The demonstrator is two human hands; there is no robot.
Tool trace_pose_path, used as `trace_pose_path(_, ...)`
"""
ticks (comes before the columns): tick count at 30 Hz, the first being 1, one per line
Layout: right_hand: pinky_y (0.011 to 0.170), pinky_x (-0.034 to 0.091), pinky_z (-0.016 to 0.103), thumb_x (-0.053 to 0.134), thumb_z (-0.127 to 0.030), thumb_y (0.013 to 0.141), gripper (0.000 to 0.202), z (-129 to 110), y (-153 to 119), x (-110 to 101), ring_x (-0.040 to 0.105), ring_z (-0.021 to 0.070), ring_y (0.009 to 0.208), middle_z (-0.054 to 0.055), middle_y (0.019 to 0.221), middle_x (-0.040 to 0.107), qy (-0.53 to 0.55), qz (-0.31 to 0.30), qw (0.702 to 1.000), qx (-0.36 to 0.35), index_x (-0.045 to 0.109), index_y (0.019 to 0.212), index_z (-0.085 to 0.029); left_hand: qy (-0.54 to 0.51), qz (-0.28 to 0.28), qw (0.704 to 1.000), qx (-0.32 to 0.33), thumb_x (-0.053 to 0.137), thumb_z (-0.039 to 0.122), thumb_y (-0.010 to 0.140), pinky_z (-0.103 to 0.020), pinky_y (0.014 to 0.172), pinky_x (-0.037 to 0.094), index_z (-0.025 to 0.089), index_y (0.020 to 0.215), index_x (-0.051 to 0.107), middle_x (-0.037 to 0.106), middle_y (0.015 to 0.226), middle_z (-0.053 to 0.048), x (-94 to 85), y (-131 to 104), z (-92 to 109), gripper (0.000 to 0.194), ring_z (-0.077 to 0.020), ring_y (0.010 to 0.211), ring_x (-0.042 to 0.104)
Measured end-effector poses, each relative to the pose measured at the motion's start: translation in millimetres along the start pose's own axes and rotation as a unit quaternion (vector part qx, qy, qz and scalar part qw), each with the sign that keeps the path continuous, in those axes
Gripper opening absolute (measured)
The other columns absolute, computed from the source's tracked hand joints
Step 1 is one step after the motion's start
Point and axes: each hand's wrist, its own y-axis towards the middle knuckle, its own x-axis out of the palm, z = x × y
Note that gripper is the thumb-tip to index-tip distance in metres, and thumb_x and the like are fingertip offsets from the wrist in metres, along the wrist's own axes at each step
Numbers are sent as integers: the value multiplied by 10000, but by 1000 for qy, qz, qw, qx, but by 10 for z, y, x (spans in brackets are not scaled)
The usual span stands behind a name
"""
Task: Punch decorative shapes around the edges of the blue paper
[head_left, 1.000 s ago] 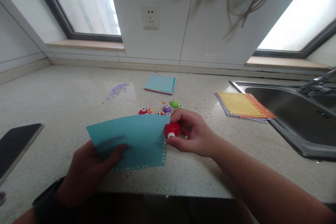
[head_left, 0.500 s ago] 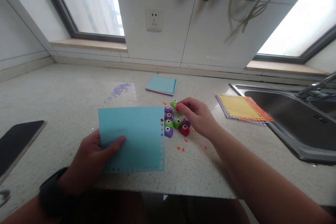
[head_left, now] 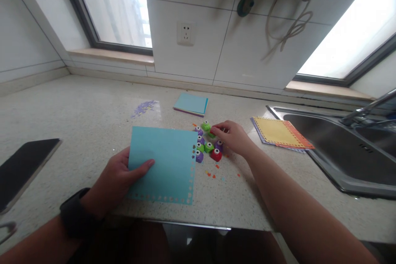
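Note:
My left hand (head_left: 123, 173) grips a light blue sheet (head_left: 167, 161) by its left side, thumb on top. Small punched holes run along the sheet's bottom edge and up its right edge. Just right of the sheet stands a cluster of small craft punches: purple, green (head_left: 208, 147) and red (head_left: 216, 155). My right hand (head_left: 229, 134) is at the back right of this cluster, its thumb and forefinger closed on a red punch (head_left: 213, 130). A green punch sits partly hidden beneath those fingers. Orange paper bits (head_left: 214, 176) are scattered in front of the punches.
A stack of blue sheets (head_left: 191, 104) rests behind the punches. Purple confetti (head_left: 144, 108) lies at the back left. Yellow and orange punched sheets (head_left: 274, 132) lie beside the steel sink (head_left: 349, 148) on the right. A dark flat device (head_left: 27, 169) lies at the far left.
The camera view has shifted a little. My left hand and the blue sheet have moved slightly right, with the sheet tilting a bit. My right hand stays by the punches, holding the red one.

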Motion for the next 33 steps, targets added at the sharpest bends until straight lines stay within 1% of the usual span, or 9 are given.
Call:
trace_pose_path(5, 754, 485, 382, 668, -425, 873, 306, -34, -35, -27, 689, 263, 854, 138, 1010, 771, -10, 4, 1000, -4, 804, 985, -175, -11, -11, 1000, 7, 783, 401, 802, -443, 754, 660, 174, 1092, 681, 808, 1013, -115, 9, -4, 22, 382, -318, 888, 782)
trace_pose_path(10, 668, 461, 348, 662, -447, 864, 307, -30, -52, -68, 665, 225, 744, 107, 886, 762, -16, -25, 999, 16, 775, 963, -180, -29, -9, 999, 12, 782, 394, 809, -444, 780, 657, 180, 1114, 677, 805, 1046, -121, 11, -1, 3, 387, -328, 964, 770)
trace_pose_path(13, 666, 458, 338, 679, -445, 846, 314, -1, -60, -52, 658, 212, 737, 93, 882, 751, -14, -33, 999, 7, 732, 1009, -183, -45, -6, 999, 19, 781, 389, 808, -466, 803, 652, 177, 1134, 678, 803, 1055, -124, 2, 3, -19, 402, -339, 984, 765)
trace_pose_path(17, 647, 451, 321, 722, -468, 803, 404, 34, -69, -4, 657, 206, 736, 88, 908, 744, -10, -18, 1000, 2, 631, 1078, -186, -54, -10, 998, 20, 787, 382, 811, -467, 839, 642, 170, 1153, 662, 797, 1084, -125, -3, 0, -13, 421, -336, 1015, 756)
trace_pose_path(19, 623, 439, 314, 716, -490, 803, 397, 41, -69, 12, 648, 199, 706, 77, 875, 737, -16, -15, 1000, 4, 610, 1048, -196, -56, -11, 998, 17, 788, 380, 815, -470, 852, 638, 168, 1157, 652, 793, 1095, -125, -2, -1, -8, 424, -330, 1010, 758)
trace_pose_path(23, 591, 414, 307, 717, -529, 791, 348, 43, -59, 33, 629, 196, 668, 54, 787, 719, -49, -19, 999, 11, 630, 900, -211, -61, -6, 998, 18, 800, 373, 803, -477, 850, 639, 175, 1153, 654, 792, 1097, -117, -8, 24, -55, 428, -328, 983, 763)
trace_pose_path(27, 556, 394, 296, 708, -524, 808, 314, 35, -50, 45, 630, 187, 644, 49, 763, 726, -44, -36, 998, 10, 670, 860, -217, -79, -12, 997, 24, 808, 361, 802, -451, 849, 643, 200, 1158, 655, 789, 1119, -97, -18, 63, -119, 419, -312, 983, 764)
trace_pose_path(30, 551, 386, 297, 696, -517, 831, 294, 23, -46, 42, 635, 186, 641, 49, 741, 733, -46, -52, 998, 5, 710, 817, -224, -80, -16, 996, 23, 809, 358, 806, -437, 850, 644, 208, 1165, 656, 788, 1129, -88, -15, 65, -115, 418, -306, 990, 762)
trace_pose_path(33, 552, 387, 300, 696, -515, 837, 290, 10, -45, 38, 639, 186, 640, 47, 738, 741, -43, -56, 997, 8, 729, 812, -228, -76, -13, 997, 22, 811, 359, 804, -427, 849, 645, 208, 1162, 658, 790, 1120, -82, -10, 52, -92, 418, -298, 981, 764)
